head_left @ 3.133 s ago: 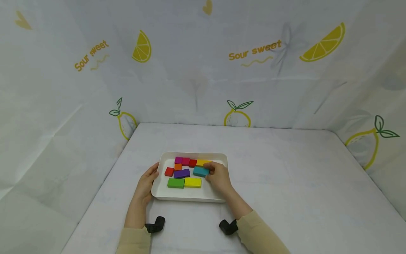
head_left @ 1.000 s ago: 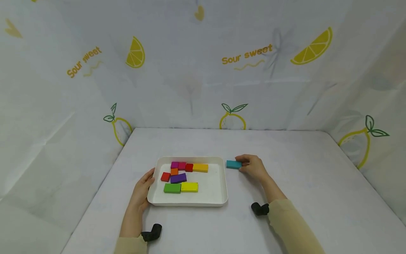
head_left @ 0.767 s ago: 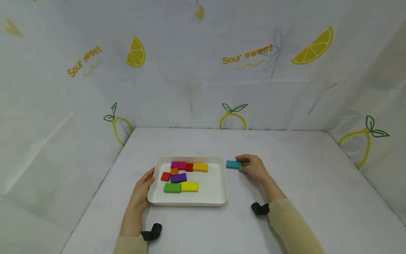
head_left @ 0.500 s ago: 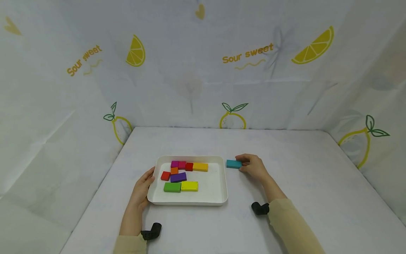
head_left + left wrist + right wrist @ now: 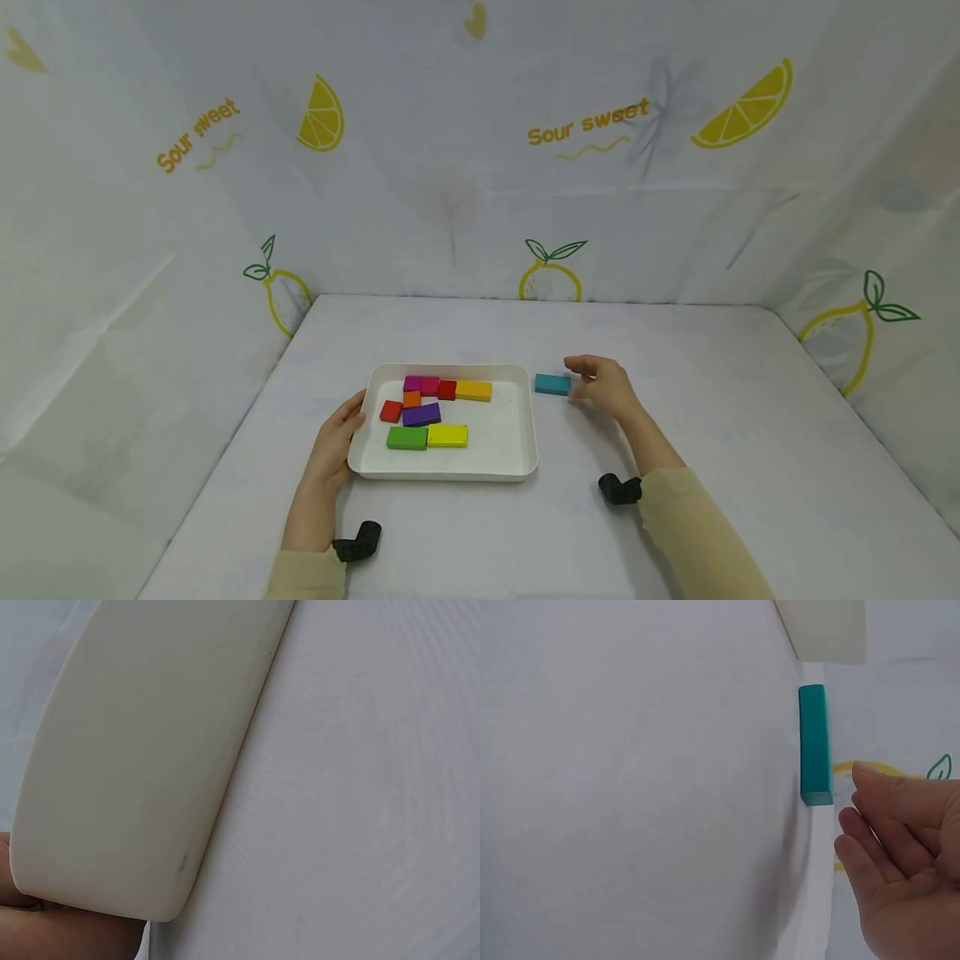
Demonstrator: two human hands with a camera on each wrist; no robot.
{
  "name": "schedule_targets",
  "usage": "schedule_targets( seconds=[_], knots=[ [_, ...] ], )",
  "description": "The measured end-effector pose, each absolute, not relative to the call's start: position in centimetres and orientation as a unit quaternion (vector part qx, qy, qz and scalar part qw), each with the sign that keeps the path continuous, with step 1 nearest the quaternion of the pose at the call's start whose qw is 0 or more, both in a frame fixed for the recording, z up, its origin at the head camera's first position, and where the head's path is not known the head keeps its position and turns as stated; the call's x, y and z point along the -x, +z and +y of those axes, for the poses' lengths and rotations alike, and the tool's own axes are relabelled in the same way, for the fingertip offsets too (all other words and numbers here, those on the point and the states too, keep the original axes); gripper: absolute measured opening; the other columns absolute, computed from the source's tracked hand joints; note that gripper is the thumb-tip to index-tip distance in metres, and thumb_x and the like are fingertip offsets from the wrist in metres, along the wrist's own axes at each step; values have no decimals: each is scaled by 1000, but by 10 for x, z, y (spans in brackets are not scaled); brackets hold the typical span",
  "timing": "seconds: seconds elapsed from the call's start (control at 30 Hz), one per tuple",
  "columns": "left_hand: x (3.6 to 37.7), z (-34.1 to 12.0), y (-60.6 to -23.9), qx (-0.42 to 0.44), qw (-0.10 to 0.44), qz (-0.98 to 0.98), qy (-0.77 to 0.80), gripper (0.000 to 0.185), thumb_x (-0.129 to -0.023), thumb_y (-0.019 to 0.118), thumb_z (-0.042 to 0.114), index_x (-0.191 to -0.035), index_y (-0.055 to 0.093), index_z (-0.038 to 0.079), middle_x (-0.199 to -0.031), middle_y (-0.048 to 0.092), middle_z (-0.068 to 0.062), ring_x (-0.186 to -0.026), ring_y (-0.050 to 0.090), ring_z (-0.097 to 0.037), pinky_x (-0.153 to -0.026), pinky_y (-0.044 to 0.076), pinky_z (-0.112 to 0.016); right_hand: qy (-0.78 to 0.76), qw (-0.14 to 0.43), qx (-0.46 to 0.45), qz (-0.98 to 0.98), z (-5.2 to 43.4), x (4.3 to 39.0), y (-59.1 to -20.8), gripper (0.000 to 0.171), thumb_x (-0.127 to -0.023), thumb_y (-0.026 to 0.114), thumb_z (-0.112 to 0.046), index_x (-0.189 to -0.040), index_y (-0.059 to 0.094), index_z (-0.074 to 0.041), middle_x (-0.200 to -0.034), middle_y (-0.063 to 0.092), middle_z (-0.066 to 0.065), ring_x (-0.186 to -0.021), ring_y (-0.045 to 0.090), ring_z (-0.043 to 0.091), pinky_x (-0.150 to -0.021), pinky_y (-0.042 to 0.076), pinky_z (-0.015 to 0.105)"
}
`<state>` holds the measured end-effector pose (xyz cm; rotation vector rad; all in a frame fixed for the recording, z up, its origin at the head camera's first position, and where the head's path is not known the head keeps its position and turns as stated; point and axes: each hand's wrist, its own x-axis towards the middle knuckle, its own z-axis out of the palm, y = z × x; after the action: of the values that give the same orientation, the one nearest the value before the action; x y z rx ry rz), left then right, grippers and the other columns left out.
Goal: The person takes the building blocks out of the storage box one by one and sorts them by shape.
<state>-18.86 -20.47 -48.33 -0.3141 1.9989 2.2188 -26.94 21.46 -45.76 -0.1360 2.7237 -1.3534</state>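
Note:
A teal block [image 5: 552, 384] lies on the table just right of the white tray [image 5: 487, 467]. Beside its right end is my right hand [image 5: 606, 387], with fingers and thumb spread apart and nothing between them. The right wrist view shows a gap between the teal block [image 5: 815, 742] and the fingertips [image 5: 847, 817]. At the tray's left edge, my left hand [image 5: 333, 437] grips the side, thumb near the rim. In the left wrist view, fingers [image 5: 67, 930] of that hand press against the end of the tray [image 5: 135, 765].
Inside the tray are a green block [image 5: 407, 438], a yellow block [image 5: 447, 436], a purple block [image 5: 422, 415], an amber block [image 5: 474, 391] and several small red, pink, magenta and orange ones. A white cloth with lemon prints hangs behind the table [image 5: 675, 375].
My right hand took the teal block out of the tray, set it on the table to the right, and has now let go, drawing slightly right. The left hand stays on the tray.

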Motion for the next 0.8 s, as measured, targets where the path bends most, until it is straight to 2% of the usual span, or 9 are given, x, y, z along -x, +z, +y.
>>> schedule_targets(
  seconds=[0.1,0.37,0.63,0.8],
  knots=[
    [188,-205,-483,105,69,663,738,52,-107,33,11,-158,22,10,-167,18,-9,-152,23,-28,-122,24,-42,-449,32,55,891,209,267,-450,53,-85,70,1,-136,57,-2,-141,58,19,-133,53,37,-111,44,45],
    [189,-205,-483,111,70,668,732,51,-107,33,12,-157,25,12,-166,20,-8,-151,25,-25,-121,27,-39,-479,38,85,873,177,254,-427,50,-88,71,-10,-135,58,-4,-138,62,16,-129,57,35,-108,47,43],
    [190,-204,-484,114,67,671,730,51,-107,35,13,-157,25,12,-166,21,-8,-152,25,-26,-120,29,-39,-499,70,127,855,137,239,-420,48,-86,75,-9,-132,62,-5,-134,65,11,-126,60,31,-106,49,40],
    [189,-205,-484,106,67,662,739,51,-107,33,12,-158,23,11,-166,19,-10,-152,23,-27,-122,25,-42,-517,90,143,839,111,229,-427,46,-83,76,-3,-128,65,-5,-130,67,11,-122,63,29,-105,50,41]
  ],
)
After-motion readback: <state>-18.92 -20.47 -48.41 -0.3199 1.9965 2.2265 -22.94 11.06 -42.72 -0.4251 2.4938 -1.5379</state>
